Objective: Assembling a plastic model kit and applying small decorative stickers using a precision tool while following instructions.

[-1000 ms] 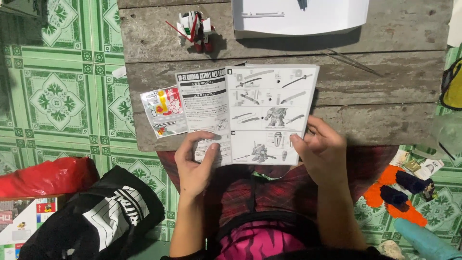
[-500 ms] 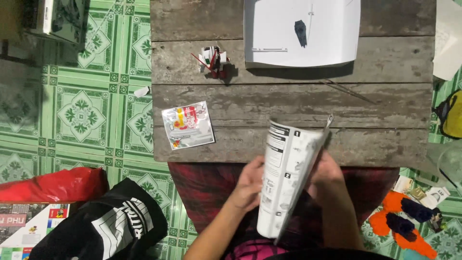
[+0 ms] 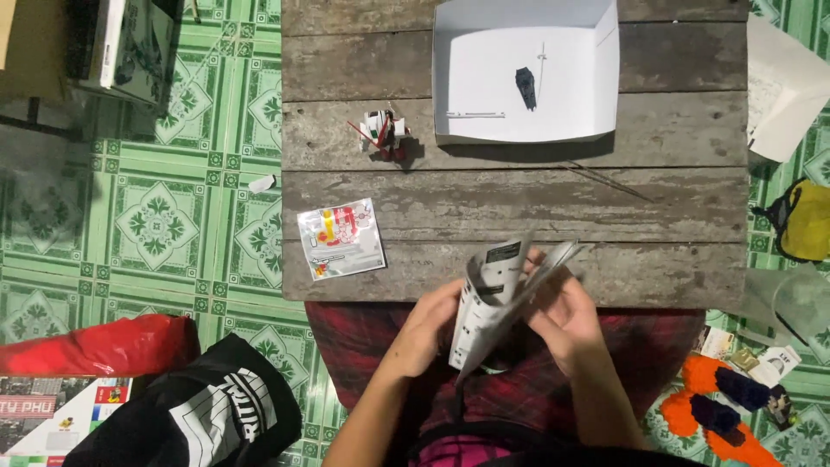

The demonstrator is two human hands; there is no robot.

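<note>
Both hands, left hand (image 3: pixel 425 327) and right hand (image 3: pixel 564 313), grip a folded booklet (image 3: pixel 493 298) at the near edge of the wooden table (image 3: pixel 519 199).

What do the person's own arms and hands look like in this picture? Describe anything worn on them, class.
Both forearms are bare, with no sleeves reaching into view. The left hand and the right hand wear no gloves, and no rings, watch or bracelet can be made out. The fingers look slender with short nails. No markings show on either arm.
</note>
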